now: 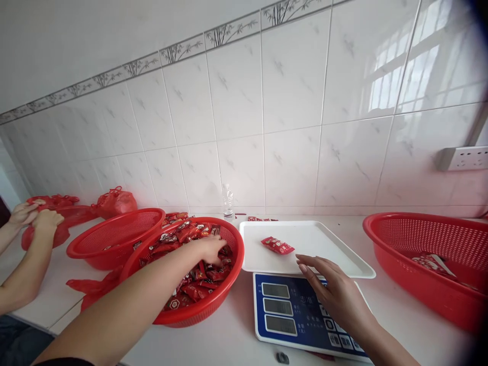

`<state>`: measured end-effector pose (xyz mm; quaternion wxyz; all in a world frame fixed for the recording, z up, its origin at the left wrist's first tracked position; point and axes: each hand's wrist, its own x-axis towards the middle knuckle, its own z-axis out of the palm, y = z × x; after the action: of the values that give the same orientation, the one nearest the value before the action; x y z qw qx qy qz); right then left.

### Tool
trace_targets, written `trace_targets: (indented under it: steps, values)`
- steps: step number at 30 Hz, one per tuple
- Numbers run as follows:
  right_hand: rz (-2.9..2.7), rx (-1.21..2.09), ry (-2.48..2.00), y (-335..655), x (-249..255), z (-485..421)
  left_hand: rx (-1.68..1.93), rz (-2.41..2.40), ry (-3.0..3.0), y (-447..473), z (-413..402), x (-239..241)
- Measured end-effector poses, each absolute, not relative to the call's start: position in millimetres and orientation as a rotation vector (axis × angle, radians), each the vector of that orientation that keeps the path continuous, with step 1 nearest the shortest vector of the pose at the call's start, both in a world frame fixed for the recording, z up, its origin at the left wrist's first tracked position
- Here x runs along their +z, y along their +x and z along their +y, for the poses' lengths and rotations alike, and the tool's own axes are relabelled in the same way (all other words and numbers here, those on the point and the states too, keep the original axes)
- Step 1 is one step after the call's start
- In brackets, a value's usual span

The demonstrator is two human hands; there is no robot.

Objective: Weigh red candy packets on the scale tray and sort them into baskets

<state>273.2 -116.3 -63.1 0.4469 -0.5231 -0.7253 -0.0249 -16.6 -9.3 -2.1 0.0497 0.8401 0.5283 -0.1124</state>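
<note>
Scale (290, 310) under my right hand (335, 292), fingers flat and empty; left hand (208, 249) among basket (239, 249) candies (198, 284), grip unclear.

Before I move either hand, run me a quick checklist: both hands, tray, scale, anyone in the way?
1. Left hand is in the packet basket: ok. Grip on a packet: cannot tell.
2. Right hand open and empty, fingertips at the tray's near edge: ok.
3. White tray seated on the scale, one red packet on it: ok.
4. Scale displays show a reading: cannot tell.
5. Co-worker's hands far left on red bags, apart from the basket: ok.
</note>
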Motion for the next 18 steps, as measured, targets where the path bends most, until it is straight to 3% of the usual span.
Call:
trace_targets:
  steps: [9, 18]
  values:
    - [-1.786, -0.056, -1.307, 273.5, -64.2, -115.7, -0.273, 1.752, 2.514, -0.2, -10.7, -24.9]
    - [-1.782, -0.064, -1.282, 273.4, -64.0, -115.6, -0.171, 1.767, 2.477, -19.4, -6.0, 4.9]
